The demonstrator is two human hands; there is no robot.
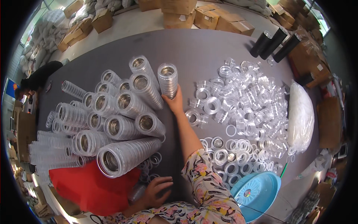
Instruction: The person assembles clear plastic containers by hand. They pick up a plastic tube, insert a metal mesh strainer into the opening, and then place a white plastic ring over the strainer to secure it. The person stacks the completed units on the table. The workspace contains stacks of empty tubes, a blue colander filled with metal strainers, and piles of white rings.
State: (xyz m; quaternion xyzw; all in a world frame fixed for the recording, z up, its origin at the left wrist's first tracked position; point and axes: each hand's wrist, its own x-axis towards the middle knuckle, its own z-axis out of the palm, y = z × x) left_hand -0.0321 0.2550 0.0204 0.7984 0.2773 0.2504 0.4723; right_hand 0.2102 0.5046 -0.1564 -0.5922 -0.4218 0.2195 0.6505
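My right hand (174,100) reaches far across the table, its fingers wrapped round the lower part of a stack of clear plastic jars (167,79). This stack stands at the far end of a group of similar tall jar stacks (128,101) covering the left half of the table. My left hand (157,191) is near the table's front edge, empty, its fingers spread. Beside it lie a red cloth-like sheet (89,186) and a few clear rings (154,158). The closest jar stack (128,156) leans above the red sheet.
Loose clear jars and rings (242,100) are heaped on the right. A light blue plastic basket (266,198) sits at the front right, near a green stick (284,170). Further right are a filled white plastic bag (301,117) and several black cylinders (274,43). A person in dark clothing (41,76) is at the left.
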